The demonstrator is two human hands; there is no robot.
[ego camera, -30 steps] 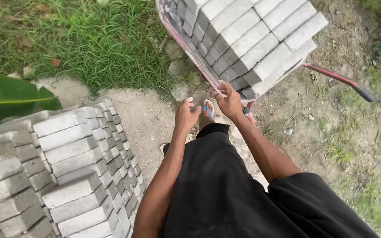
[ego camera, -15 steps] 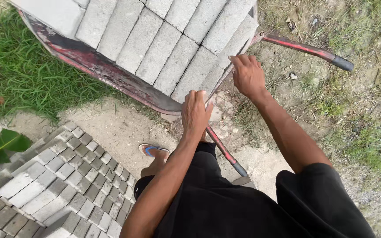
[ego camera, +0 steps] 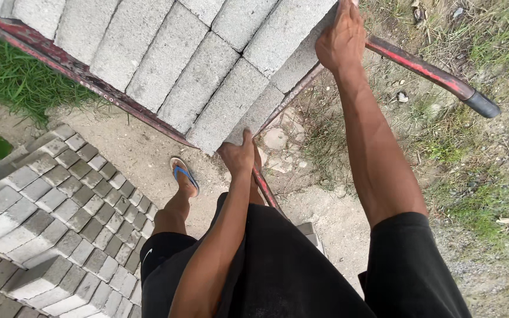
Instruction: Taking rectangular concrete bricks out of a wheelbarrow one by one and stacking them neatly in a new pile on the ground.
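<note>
A rusty red wheelbarrow [ego camera: 83, 73] fills the top of the view, loaded with rows of grey paving bricks [ego camera: 207, 65]. My left hand [ego camera: 240, 156] grips its near corner, where the left handle [ego camera: 265, 188] meets the rim, with the thumb pressed against the lowest brick. Higher up, my right hand [ego camera: 340, 41] is closed over the right rim beside the bricks. The right handle [ego camera: 431, 73], with a black grip at its end, sticks out past that hand. My black shorts [ego camera: 278, 265] cover the bottom of the view.
A stepped stack of grey paving bricks [ego camera: 42, 224] stands at the lower left. My foot in a blue flip-flop [ego camera: 184, 176] rests on sandy ground between stack and wheelbarrow. Grass [ego camera: 13, 82] grows at the left, sparse grass and gravel [ego camera: 472, 176] at the right.
The wheelbarrow now looks closer and larger. My right hand has shifted up along the rim and my left hand has settled at the near corner. My foot has stepped forward.
</note>
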